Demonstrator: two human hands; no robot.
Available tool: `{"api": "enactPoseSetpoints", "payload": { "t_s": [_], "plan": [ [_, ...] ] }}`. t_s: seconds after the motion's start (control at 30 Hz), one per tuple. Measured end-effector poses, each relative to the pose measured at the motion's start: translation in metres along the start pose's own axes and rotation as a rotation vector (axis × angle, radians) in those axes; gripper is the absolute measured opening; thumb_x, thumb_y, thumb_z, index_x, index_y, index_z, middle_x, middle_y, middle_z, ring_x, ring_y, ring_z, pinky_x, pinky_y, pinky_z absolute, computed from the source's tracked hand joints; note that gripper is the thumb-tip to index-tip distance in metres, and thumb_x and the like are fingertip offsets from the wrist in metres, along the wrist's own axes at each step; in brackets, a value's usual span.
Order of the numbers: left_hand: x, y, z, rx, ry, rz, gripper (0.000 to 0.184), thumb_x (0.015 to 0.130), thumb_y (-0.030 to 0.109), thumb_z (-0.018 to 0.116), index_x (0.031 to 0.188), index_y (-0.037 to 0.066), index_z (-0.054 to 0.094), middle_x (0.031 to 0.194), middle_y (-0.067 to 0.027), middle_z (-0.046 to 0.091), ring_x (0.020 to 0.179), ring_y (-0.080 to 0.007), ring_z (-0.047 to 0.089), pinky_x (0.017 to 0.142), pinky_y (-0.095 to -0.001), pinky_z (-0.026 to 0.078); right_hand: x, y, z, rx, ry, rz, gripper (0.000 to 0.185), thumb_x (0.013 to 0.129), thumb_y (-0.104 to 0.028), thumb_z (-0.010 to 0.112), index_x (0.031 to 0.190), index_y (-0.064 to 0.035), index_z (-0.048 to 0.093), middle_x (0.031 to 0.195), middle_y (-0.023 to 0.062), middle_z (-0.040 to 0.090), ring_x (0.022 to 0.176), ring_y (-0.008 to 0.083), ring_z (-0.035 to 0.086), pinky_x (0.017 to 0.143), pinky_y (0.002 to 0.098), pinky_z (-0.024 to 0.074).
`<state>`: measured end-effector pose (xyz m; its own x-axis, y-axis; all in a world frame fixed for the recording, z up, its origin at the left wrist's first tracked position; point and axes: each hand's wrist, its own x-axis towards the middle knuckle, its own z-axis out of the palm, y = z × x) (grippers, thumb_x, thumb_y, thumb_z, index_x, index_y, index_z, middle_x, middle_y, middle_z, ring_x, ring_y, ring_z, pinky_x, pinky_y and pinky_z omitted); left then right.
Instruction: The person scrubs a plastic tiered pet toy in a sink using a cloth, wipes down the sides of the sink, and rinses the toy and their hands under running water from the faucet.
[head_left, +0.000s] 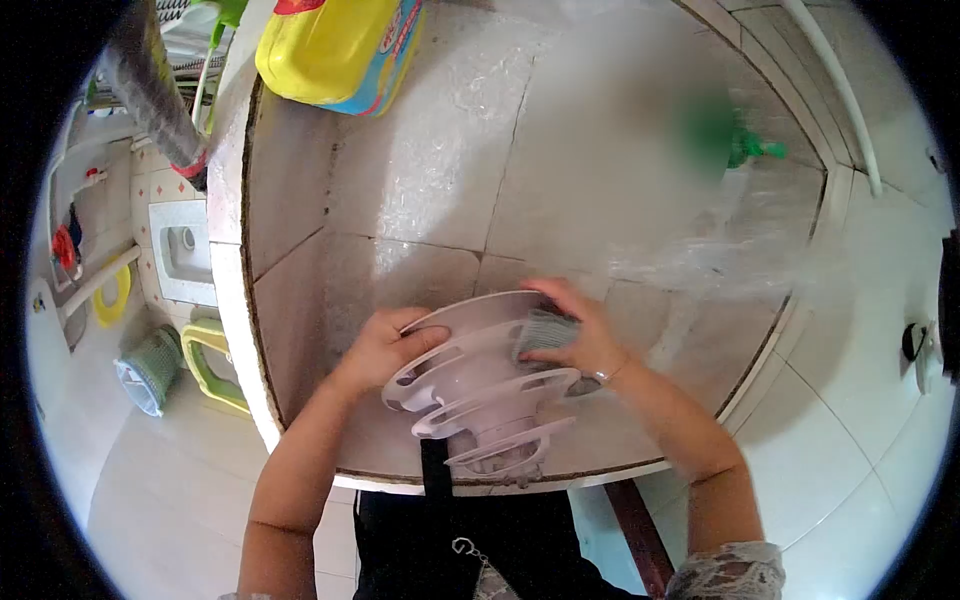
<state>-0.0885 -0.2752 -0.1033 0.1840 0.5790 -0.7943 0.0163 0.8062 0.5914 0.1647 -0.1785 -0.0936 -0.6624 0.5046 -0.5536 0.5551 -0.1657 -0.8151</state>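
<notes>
A pale pink, tiered plastic rack (485, 385) lies tilted on its side at the front edge of the tiled counter. My left hand (392, 350) grips the rim of its largest tier, with the thumb over the edge. In my right hand (585, 335) is a grey-green cloth (546, 336), pressed against the same large tier from the other side. The smaller tiers point toward my body.
A yellow bottle (325, 50) with a blue label lies at the back left of the counter (440, 190). A green nozzle (755, 149) shows at the right, partly blurred. On the floor at left are a basket (155, 368) and a yellow-green stool (205, 368).
</notes>
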Motion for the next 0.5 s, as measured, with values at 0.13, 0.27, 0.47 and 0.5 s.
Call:
{"api": "enactPoseSetpoints", "payload": {
  "t_s": [0.13, 0.27, 0.47, 0.5],
  "plan": [
    [-0.002, -0.010, -0.004, -0.007, 0.015, -0.021, 0.024, 0.081, 0.023, 0.066, 0.092, 0.002, 0.066, 0.070, 0.0002, 0.060, 0.063, -0.0062, 0.053, 0.057, -0.0233, 0.044, -0.043, 0.068, 0.028, 0.229, 0.272, 0.059, 0.064, 0.071, -0.005, 0.066, 0.130, -0.0092, 0.041, 0.131, 0.0057, 0.042, 0.120, 0.0219, 0.040, 0.101, 0.0310, 0.0305],
    [-0.003, -0.005, -0.001, -0.178, 0.028, -0.101, 0.024, 0.080, 0.023, 0.067, 0.091, 0.001, 0.066, 0.072, -0.0006, 0.061, 0.063, -0.0069, 0.053, 0.058, -0.0229, 0.044, -0.082, 0.114, 0.051, 0.705, 0.416, 0.286, 0.050, 0.079, -0.009, 0.058, 0.127, -0.0057, 0.044, 0.131, 0.0051, 0.042, 0.117, 0.0205, 0.042, 0.098, 0.0327, 0.0333],
    [-0.001, -0.010, -0.006, -0.169, -0.008, -0.088, 0.021, 0.081, 0.019, 0.066, 0.090, 0.001, 0.066, 0.073, 0.0003, 0.062, 0.064, -0.0067, 0.054, 0.058, -0.0226, 0.044, -0.037, 0.088, -0.015, 0.232, 0.104, 0.504, 0.043, 0.082, -0.014, 0.060, 0.121, 0.0001, 0.048, 0.113, 0.0087, 0.057, 0.102, 0.0213, 0.054, 0.087, 0.0298, 0.0430],
    [-0.001, -0.007, -0.005, -0.144, -0.009, -0.091, 0.020, 0.081, 0.018, 0.066, 0.091, 0.001, 0.066, 0.073, 0.0006, 0.061, 0.065, -0.0064, 0.054, 0.058, -0.0223, 0.044, -0.018, 0.038, -0.027, 0.112, -0.002, 0.496, 0.042, 0.082, -0.016, 0.061, 0.119, 0.0002, 0.050, 0.109, 0.0100, 0.058, 0.100, 0.0219, 0.055, 0.085, 0.0293, 0.0441]
  ]
}}
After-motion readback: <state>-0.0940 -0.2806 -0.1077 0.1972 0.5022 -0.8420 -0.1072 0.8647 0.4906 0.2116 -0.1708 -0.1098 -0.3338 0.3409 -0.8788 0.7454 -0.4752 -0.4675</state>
